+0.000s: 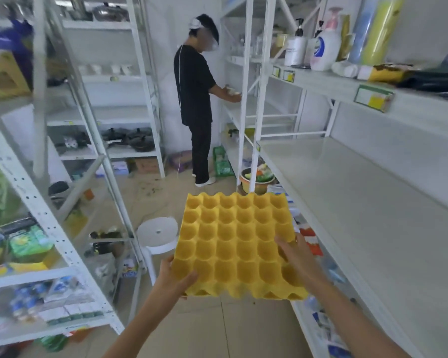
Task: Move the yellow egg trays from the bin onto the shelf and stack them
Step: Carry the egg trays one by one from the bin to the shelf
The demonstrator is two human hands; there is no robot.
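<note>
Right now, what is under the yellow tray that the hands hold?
Under the tray only floor shows at its near edge, and a white stool stands lower left. The left hand and right hand grip its sides. The tray covers whatever lies directly beneath it.

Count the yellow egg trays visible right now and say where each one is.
1. The yellow moulded egg tray is held over the aisle floor by the left hand and right hand, left of the bare white shelf. The bin is out of view, so more may be hidden.
</note>
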